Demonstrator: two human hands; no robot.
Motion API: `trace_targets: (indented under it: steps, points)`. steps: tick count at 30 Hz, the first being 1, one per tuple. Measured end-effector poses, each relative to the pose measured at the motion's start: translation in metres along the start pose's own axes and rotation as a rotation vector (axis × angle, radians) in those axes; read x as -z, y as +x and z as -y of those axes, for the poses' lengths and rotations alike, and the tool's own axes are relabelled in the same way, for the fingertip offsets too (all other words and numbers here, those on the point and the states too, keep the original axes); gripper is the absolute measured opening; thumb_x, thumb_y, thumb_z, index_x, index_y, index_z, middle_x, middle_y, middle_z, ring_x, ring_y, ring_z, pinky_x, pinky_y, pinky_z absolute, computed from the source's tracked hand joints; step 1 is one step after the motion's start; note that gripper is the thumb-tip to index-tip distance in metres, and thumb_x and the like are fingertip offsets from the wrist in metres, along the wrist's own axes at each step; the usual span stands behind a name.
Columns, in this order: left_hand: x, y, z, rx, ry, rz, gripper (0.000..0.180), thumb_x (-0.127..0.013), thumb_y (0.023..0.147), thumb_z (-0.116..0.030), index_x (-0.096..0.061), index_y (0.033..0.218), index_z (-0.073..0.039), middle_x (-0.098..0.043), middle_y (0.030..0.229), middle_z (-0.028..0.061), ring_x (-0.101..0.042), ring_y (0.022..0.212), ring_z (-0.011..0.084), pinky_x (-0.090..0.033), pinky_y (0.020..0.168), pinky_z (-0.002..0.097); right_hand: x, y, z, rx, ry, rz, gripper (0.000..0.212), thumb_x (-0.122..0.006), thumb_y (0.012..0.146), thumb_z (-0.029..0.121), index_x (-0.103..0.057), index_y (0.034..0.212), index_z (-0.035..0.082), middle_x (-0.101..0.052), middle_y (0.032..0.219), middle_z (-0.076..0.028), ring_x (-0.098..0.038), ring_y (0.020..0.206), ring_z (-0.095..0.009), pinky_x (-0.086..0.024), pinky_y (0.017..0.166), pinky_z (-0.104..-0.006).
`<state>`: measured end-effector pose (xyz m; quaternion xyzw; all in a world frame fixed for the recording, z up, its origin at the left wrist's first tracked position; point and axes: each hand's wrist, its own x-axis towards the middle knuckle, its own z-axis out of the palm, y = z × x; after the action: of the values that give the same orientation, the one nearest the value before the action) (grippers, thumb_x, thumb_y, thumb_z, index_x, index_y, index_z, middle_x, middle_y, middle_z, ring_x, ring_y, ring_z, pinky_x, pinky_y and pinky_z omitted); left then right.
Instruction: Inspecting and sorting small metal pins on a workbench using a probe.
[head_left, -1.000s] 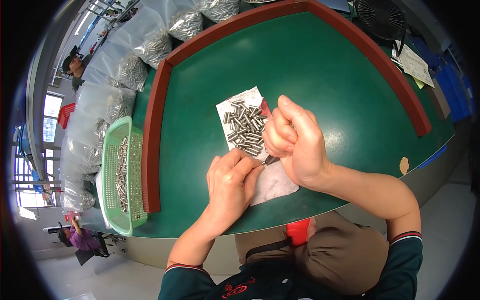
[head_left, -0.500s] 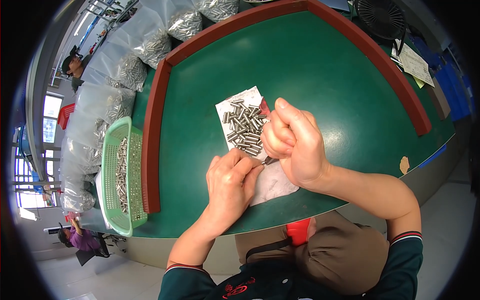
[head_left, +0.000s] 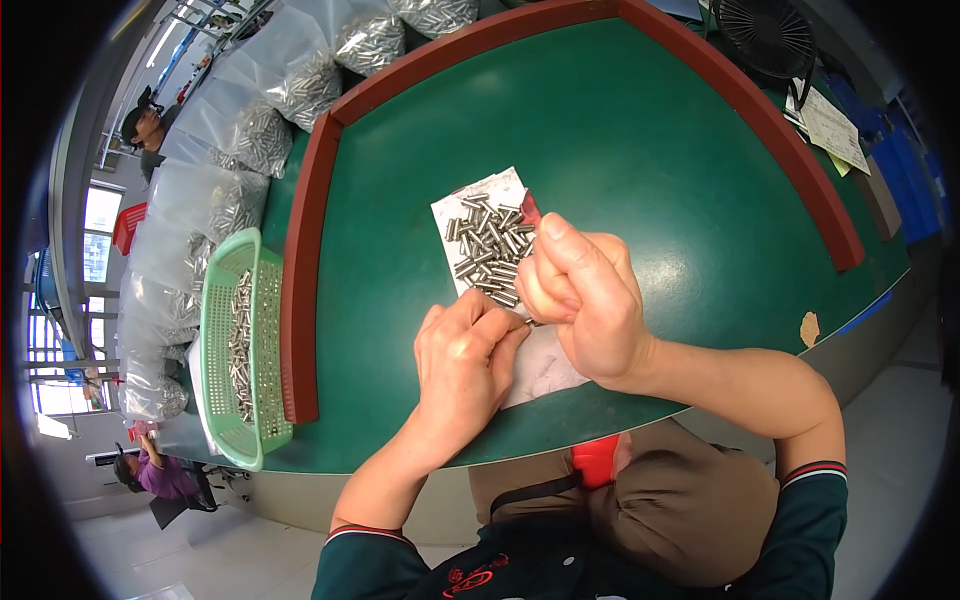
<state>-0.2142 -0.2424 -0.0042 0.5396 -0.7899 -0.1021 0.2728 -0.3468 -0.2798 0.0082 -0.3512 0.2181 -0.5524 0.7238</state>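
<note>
My left hand (head_left: 462,355) is closed in a pinch just below the loose pins. A small metal pin (head_left: 529,322) shows at its fingertips. Close beside it, my right hand (head_left: 590,300) is a fist with the thumb on top, around a red-handled tool (head_left: 530,208). Only a bit of red shows past the fist; most of the tool is hidden. Many short shiny metal pins (head_left: 487,240) lie heaped on a smudged white sheet (head_left: 447,212). A pale cloth or paper (head_left: 545,368) lies under my hands.
A dark red wooden rail (head_left: 302,280) borders the green tabletop (head_left: 700,180). Left of it stand a light green basket (head_left: 270,370) of metal pieces and several clear bags (head_left: 262,140) of them. A black fan (head_left: 762,38) and papers (head_left: 832,125) are at the far right. Two people are further left.
My right fist has shifted slightly downward and left, toward the left fingertips. The dark tool tip seen below it is now hidden. My left hand stays almost still.
</note>
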Motion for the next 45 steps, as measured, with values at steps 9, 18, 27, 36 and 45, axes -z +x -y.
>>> trace_targets:
  steps: [9, 18, 27, 36, 45]
  points:
    - [0.001, 0.003, -0.001, 0.0, 0.021, 0.012, 0.005, -0.066, 0.066, -0.006, -0.061, 0.068, -0.006, -0.051, 0.063, 0.0047, -0.048, 0.055, 0.0224, -0.033, 0.053, 0.033, 0.002, -0.001, -0.006, 0.061, -0.079, 0.047, 0.042, -0.04, 0.091, 0.019, -0.033, 0.052, 0.006, -0.032, 0.049, 0.004, -0.026, 0.047, -0.004, -0.023, 0.043, -0.0238]
    - [0.022, 0.004, 0.016, 0.249, -0.598, -0.006, 0.006, -0.062, 0.076, -0.003, -0.057, 0.078, 0.0, -0.055, 0.077, 0.0037, -0.051, 0.066, 0.0107, -0.042, 0.061, 0.0247, 0.026, 0.036, 0.039, -0.188, 0.379, 0.051, 0.047, -0.033, 0.091, 0.028, -0.02, 0.047, 0.017, -0.016, 0.04, 0.005, -0.013, 0.037, -0.009, -0.014, 0.037, -0.0247]
    - [0.029, 0.028, 0.049, 0.766, -1.568, -0.148, 0.018, -0.048, 0.089, -0.019, -0.054, 0.089, -0.002, -0.053, 0.078, 0.0044, -0.049, 0.066, 0.0083, -0.042, 0.055, 0.02, 0.087, 0.075, 0.039, -0.195, 0.463, -0.067, 0.042, -0.037, 0.088, 0.025, -0.021, 0.049, 0.016, -0.015, 0.041, 0.004, -0.013, 0.038, -0.009, -0.015, 0.037, -0.0245]
    - [0.008, 0.047, 0.073, 0.307, -0.216, -0.121, 0.013, -0.066, 0.071, -0.008, -0.062, 0.078, 0.002, -0.056, 0.067, 0.0047, -0.05, 0.057, 0.0125, -0.04, 0.052, 0.0272, 0.087, 0.075, 0.035, -0.216, 0.458, -0.069, 0.042, -0.037, 0.088, 0.025, -0.022, 0.049, 0.016, -0.015, 0.041, 0.004, -0.013, 0.038, -0.009, -0.015, 0.037, -0.0243]
    - [0.014, 0.045, 0.055, 0.157, -0.086, -0.236, 0.007, -0.062, 0.071, -0.005, -0.061, 0.077, 0.0, -0.057, 0.071, 0.0086, -0.051, 0.056, 0.0175, -0.04, 0.051, 0.0295, 0.075, 0.068, 0.041, -0.165, 0.413, -0.125, 0.041, -0.037, 0.087, 0.025, -0.023, 0.049, 0.016, -0.016, 0.041, 0.004, -0.014, 0.038, -0.009, -0.015, 0.037, -0.025]
